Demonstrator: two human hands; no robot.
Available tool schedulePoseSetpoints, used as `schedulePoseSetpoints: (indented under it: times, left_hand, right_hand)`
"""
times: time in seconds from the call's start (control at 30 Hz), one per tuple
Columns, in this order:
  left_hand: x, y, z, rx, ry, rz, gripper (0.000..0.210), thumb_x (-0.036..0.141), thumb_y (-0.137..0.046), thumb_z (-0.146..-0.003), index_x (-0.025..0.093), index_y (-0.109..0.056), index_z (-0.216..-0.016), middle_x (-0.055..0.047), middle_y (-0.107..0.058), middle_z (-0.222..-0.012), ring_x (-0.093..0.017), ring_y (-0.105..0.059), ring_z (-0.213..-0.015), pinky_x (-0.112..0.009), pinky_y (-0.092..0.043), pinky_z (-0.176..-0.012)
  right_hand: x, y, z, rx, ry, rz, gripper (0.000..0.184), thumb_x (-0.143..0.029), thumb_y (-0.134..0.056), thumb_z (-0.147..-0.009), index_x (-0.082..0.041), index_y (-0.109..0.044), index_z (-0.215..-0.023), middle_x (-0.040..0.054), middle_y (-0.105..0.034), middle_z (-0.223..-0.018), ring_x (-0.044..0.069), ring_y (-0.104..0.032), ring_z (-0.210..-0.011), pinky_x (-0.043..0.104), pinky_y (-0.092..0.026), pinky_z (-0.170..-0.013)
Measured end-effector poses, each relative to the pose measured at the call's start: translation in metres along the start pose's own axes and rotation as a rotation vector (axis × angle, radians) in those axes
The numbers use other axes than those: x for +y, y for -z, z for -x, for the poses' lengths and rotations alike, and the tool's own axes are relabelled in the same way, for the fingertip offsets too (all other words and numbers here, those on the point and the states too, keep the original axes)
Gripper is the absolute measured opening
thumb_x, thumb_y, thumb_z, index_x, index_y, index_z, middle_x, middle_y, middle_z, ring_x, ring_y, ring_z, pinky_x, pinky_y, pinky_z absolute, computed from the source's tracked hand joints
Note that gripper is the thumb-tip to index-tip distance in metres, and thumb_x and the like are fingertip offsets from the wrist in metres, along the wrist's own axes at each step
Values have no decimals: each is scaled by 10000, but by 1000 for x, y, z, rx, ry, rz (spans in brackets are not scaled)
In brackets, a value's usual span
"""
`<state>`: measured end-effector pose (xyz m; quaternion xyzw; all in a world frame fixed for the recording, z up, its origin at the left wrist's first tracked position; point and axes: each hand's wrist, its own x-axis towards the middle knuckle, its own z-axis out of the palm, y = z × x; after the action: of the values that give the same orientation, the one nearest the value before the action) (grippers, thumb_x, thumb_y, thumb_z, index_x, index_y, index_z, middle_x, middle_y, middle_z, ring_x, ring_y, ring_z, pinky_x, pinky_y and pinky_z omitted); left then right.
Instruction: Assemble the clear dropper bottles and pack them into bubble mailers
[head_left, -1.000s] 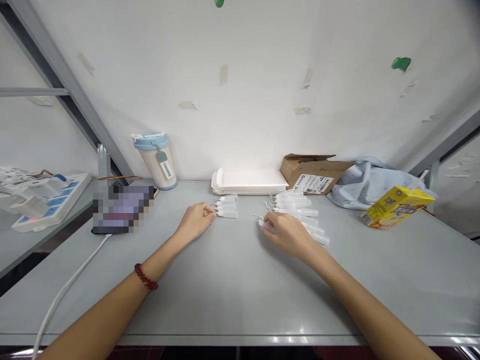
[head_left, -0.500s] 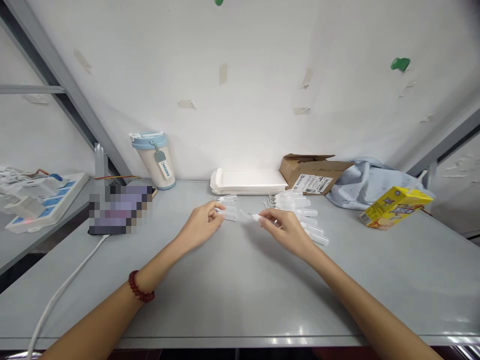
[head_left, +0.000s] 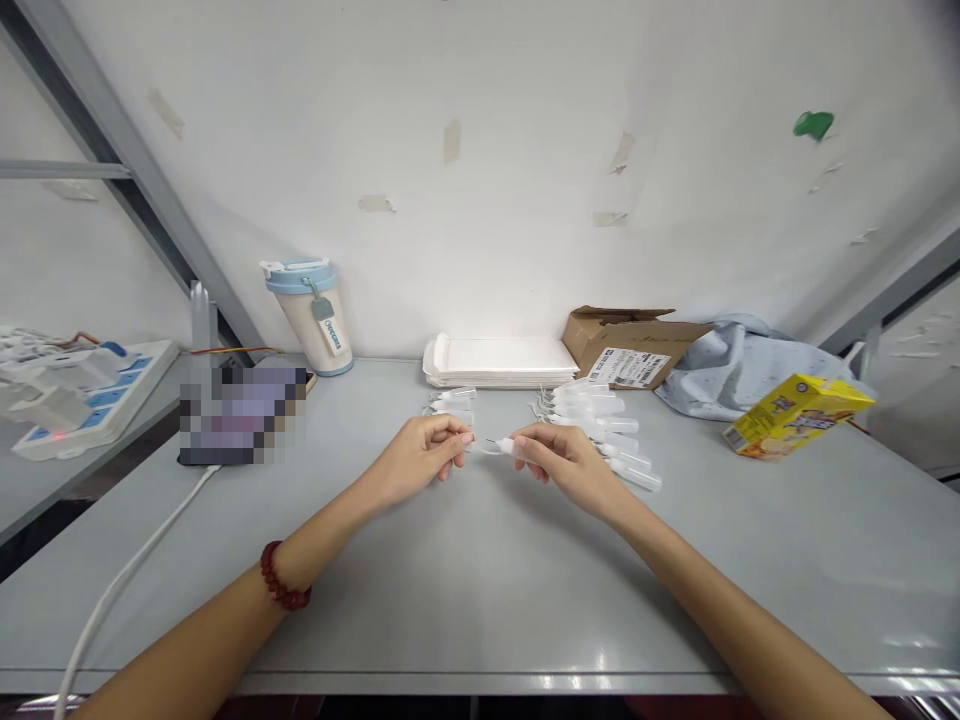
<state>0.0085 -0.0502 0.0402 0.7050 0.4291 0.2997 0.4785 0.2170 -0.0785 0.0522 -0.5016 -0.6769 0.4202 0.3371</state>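
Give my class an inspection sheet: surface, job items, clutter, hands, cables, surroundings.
Surface: glossy grey tabletop.
Job items: small bottle in hand; right bottle group; left bottle group, partly hidden.
Clutter: tumbler, phone, white stack, cardboard box, cloth, yellow carton.
Hands: right hand pinches the small bottle; left hand near its tip, grip unclear.
Cables: white cable runs to the phone; power strip with plugs, far left.
Surroundings: wall with tape scraps; metal frame.

Needle-tip bottle (head_left: pixel 508 447) translucent white; bead bracelet (head_left: pixel 279 583) dark red; tumbler (head_left: pixel 306 325) cream, lid (head_left: pixel 304 277) light blue; snack box (head_left: pixel 796 416) yellow; cloth (head_left: pixel 739 365) pale blue, faintly specked; carton (head_left: pixel 589 335) brown, label (head_left: pixel 631 368) white; tabletop (head_left: pixel 480 590) grey; wall (head_left: pixel 525 110) off-white.
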Motion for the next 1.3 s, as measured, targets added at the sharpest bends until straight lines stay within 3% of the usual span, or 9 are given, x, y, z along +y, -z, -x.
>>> schedulePoseSetpoints:
  times: [0.6,1.1,1.3]
  left_hand:
    - [4,-3,2,-73,-18,-10,298,441,-500,-811,174,-629,-841,16,-523,-641,-88,-447,-502,-219,-374,-494]
    - [8,-5,6,-77,-43,-72,274,412,-500,-809,179,-644,-813,2,-541,-680,-103,-450,-548,-213,-394,-519]
    - [6,-6,7,-93,-52,-143,267,384,-475,-817,181,-648,-813,-5,-577,-710,-110,-459,-559,-218,-388,-529]
  right_hand:
    - [-7,-2,2,-28,-11,-53,308,-367,-457,-840,-156,-604,-671,-28,-458,-523,85,-406,-502,205,-333,-477]
    - [4,-1,1,-81,12,-53,320,-419,-442,-852,-167,-596,-727,-20,-543,-635,68,-309,-473,220,-244,-453]
    - [3,-1,1,-91,27,6,303,-377,-434,-857,-168,-600,-715,-19,-552,-620,79,-337,-498,228,-258,-475]
